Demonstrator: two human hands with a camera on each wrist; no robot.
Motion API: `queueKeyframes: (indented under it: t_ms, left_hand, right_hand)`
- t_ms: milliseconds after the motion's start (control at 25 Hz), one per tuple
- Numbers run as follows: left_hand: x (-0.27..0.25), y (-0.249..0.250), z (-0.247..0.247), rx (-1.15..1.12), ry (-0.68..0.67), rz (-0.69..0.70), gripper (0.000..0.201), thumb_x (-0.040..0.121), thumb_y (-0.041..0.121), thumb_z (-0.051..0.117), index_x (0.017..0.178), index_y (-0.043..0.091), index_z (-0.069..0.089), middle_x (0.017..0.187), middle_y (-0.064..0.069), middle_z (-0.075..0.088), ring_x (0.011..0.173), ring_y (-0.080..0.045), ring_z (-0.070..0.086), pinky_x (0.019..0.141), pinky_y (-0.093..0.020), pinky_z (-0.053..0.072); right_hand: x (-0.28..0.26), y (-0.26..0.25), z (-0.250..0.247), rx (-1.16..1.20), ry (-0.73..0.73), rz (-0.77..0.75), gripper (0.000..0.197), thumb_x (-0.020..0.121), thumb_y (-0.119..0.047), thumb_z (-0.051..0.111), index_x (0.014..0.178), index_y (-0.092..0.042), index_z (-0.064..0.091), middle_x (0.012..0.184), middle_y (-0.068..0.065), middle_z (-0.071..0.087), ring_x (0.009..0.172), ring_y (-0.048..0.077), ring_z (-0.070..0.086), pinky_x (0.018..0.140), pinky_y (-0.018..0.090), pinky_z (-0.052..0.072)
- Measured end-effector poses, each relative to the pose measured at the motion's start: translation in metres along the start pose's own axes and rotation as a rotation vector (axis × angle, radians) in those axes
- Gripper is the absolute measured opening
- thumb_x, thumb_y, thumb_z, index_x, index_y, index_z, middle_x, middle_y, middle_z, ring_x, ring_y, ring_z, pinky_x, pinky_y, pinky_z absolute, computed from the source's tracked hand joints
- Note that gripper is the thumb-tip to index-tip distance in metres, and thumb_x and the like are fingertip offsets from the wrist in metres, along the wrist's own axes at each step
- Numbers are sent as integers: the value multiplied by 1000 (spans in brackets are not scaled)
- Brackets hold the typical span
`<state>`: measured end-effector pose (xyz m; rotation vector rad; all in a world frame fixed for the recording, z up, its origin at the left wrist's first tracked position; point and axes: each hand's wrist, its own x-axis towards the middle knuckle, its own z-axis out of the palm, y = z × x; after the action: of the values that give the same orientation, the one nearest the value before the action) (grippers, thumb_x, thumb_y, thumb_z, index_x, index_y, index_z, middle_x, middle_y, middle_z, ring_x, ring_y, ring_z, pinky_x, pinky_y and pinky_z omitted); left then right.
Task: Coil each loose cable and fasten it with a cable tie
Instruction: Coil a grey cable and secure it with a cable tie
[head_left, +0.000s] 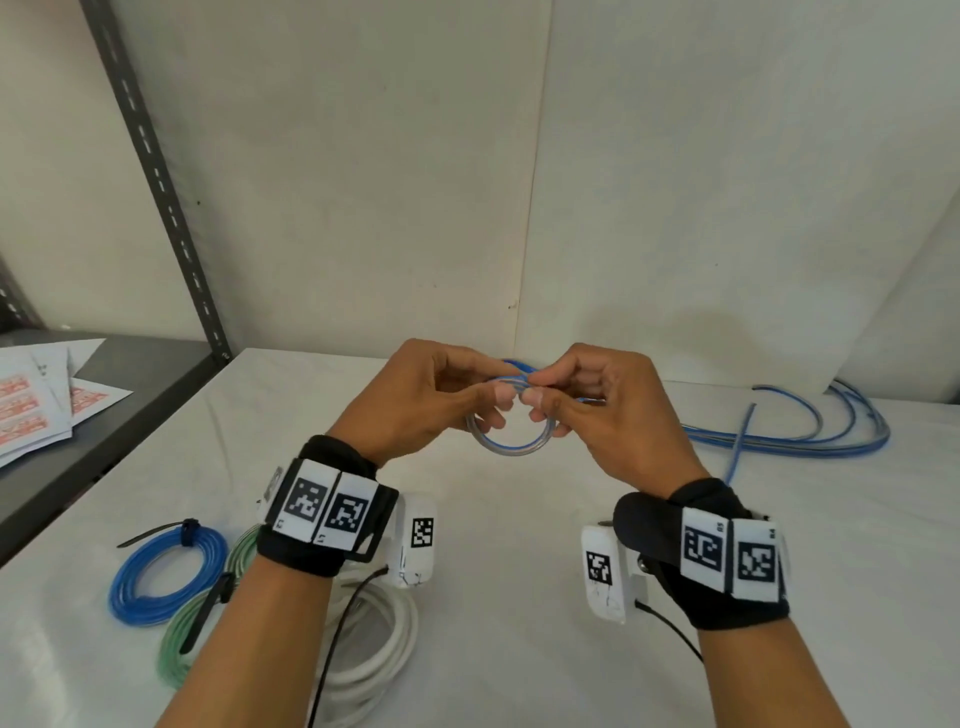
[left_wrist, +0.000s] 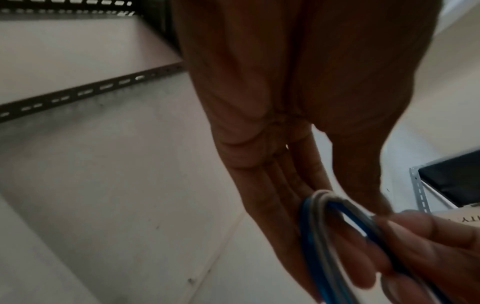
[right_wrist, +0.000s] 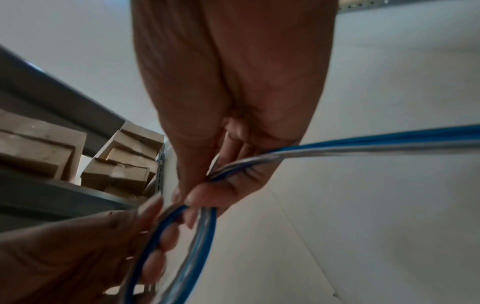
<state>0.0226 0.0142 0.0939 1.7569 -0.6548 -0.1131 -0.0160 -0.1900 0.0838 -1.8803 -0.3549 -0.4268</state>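
Taking the small blue-and-clear coil (head_left: 513, 421) held above the white table (head_left: 519, 571) as the landmark: far to its left and nearer the person lie three finished bundles, a glossy blue coil (head_left: 165, 582) and a green coil (head_left: 179, 639), each cinched with a black cable tie (head_left: 161, 534), then a thicker white coil (head_left: 387, 644) partly under the left forearm. The left hand (head_left: 415, 400) pinches the coil's top left with thumb and curled fingers; the left wrist view shows the smooth round strands looping over its fingers (left_wrist: 291, 185). The coil hangs as an upright ring, facing the person, between both hands. The right hand (head_left: 608, 410) pinches the top right, where the turns cross. From there the loose cable (head_left: 779, 436) runs away to the right and back, lying in long slack curves along the table's far right edge, its long axis left to right, so the right hand is nearer to it. Judging by this, winding has barely begun; the next turn must be drawn in from the right
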Motion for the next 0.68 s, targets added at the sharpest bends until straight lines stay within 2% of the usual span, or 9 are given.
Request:
queueKeyframes:
  t_ms: [160, 240, 320, 480, 560, 680]
  left_hand:
    - [-3, -2, -5, 75, -74, -79, 15, 89, 12, 73, 101, 4, 77, 87, -18, 76, 80, -28, 74, 84, -47, 61]
    - [-4, -1, -4, 77, -58, -64, 14, 90, 13, 73, 98, 3, 77, 85, -17, 76, 80, -31, 74, 82, -48, 61]
    - [-3, 0, -4, 80, 9, -17, 14, 90, 13, 72, 98, 3, 76, 83, -15, 76, 79, -30, 75, 79, -47, 62]
    - [2, 0, -3, -46, 158, 21, 16, 91, 10, 70, 102, -1, 74, 83, -18, 76, 78, -31, 75, 76, -44, 63]
    - [3, 0, 2, -127, 218, 32, 18, 91, 9, 70, 104, -4, 73, 85, -21, 75, 78, -31, 74, 76, -43, 62]
    - [7, 0, 8, -238, 321, 56, 19, 92, 9, 69, 105, -5, 72, 85, -21, 75, 76, -28, 73, 75, -39, 62]
  right_hand:
    - [0, 1, -1, -104, -77, -21, 9, 85, -10, 79, 81, -16, 73, 71, 0, 74, 67, 11, 69, 65, 23, 52]
    - [-1, 0, 1, -105, -61, -30, 8, 86, -10, 78, 83, -17, 74, 72, -1, 74, 69, 13, 70, 64, 27, 55]
    - [-1, -1, 3, -59, -6, -38, 5, 88, -9, 76, 88, -14, 75, 76, 2, 75, 73, 17, 72, 61, 33, 57]
    - [1, -2, 11, 93, 132, -31, 9, 94, -10, 68, 98, -15, 74, 84, 2, 77, 77, 18, 74, 58, 28, 56]
    - [2, -4, 16, 174, 222, -5, 4, 94, -12, 68, 96, -11, 71, 82, 5, 77, 75, 21, 75, 55, 26, 54]
    - [2, -1, 22, 205, 324, -23, 9, 95, -14, 67, 101, -9, 70, 82, 7, 77, 75, 22, 75, 56, 28, 56]
